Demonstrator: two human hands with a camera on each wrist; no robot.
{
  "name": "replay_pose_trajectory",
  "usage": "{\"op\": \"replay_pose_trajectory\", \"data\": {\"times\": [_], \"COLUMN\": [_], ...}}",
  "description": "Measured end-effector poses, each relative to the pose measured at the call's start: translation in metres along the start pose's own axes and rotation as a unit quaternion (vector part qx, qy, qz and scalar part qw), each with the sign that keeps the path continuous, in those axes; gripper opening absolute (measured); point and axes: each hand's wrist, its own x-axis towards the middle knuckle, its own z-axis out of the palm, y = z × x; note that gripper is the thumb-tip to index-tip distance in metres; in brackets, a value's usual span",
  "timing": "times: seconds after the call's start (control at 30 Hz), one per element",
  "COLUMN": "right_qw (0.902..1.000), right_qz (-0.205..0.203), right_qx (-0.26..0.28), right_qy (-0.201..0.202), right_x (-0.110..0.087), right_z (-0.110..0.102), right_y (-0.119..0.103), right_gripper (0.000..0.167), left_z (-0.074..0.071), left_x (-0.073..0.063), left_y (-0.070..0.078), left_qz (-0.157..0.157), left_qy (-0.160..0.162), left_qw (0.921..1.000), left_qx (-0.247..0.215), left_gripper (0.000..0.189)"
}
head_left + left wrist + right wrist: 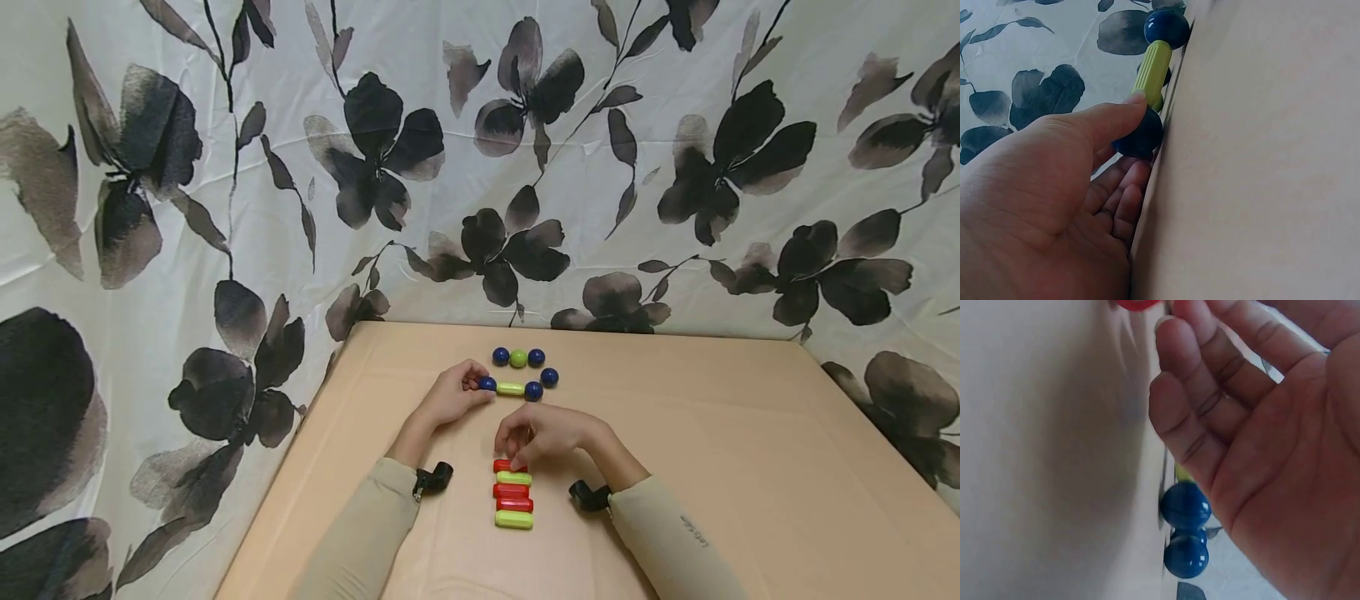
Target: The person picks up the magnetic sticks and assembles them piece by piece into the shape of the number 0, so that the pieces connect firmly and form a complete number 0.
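Observation:
My left hand (452,393) pinches a blue ball (1141,134) at the left end of a ridged yellow-green rod (1155,69). Another blue ball (533,391) sits at that rod's right end. Nearer to me, my right hand (551,433) reaches over the column of rods, with thumb and fingertips at the farthest red rod (504,466). In the right wrist view only the end of this red rod (1138,304) shows, beside the fingertips. Below it in the column lie a yellow-green rod (513,478), two red rods (513,505) and one more yellow-green rod (513,520).
Farther back, a green ball (518,358) stands between two blue balls (500,357). A single blue ball (550,377) lies right of the ball-ended rod. The tan tabletop (712,433) meets a flower-printed cloth (615,192) at its back and left edges.

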Motion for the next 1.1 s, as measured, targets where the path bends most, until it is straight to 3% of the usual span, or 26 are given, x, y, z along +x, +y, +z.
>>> {"op": "replay_pose_trajectory", "data": {"times": [0.13,0.33,0.43,0.57,0.8,1.1], "right_qw": [0.9992,0.9916,0.9865,0.9830,0.9861,0.9848], "right_qz": [0.014,0.034,0.024,0.007,0.034,0.075], "right_qx": [-0.035,-0.093,-0.119,-0.149,-0.146,-0.112], "right_qy": [0.010,0.082,0.110,0.108,0.072,0.109], "right_x": [0.006,0.011,0.012,0.012,0.010,-0.001], "right_z": [0.005,0.005,0.003,0.001,-0.001,-0.012], "right_y": [0.001,0.003,0.004,0.005,0.005,0.008], "right_gripper": [0.021,0.021,0.016,0.016,0.025,0.018], "left_z": [-0.001,-0.001,-0.001,-0.002,-0.003,-0.002], "left_x": [0.001,0.002,0.003,0.003,0.004,0.004], "left_y": [0.000,-0.001,-0.002,-0.002,-0.002,-0.003], "left_qz": [-0.002,0.001,0.004,0.005,0.003,-0.002], "left_qy": [0.000,-0.002,-0.004,-0.003,-0.003,-0.004], "left_qw": [1.0000,1.0000,1.0000,0.9999,0.9999,1.0000], "left_qx": [0.002,0.005,0.007,0.010,0.012,0.007], "left_gripper": [0.031,0.031,0.031,0.031,0.032,0.031]}}
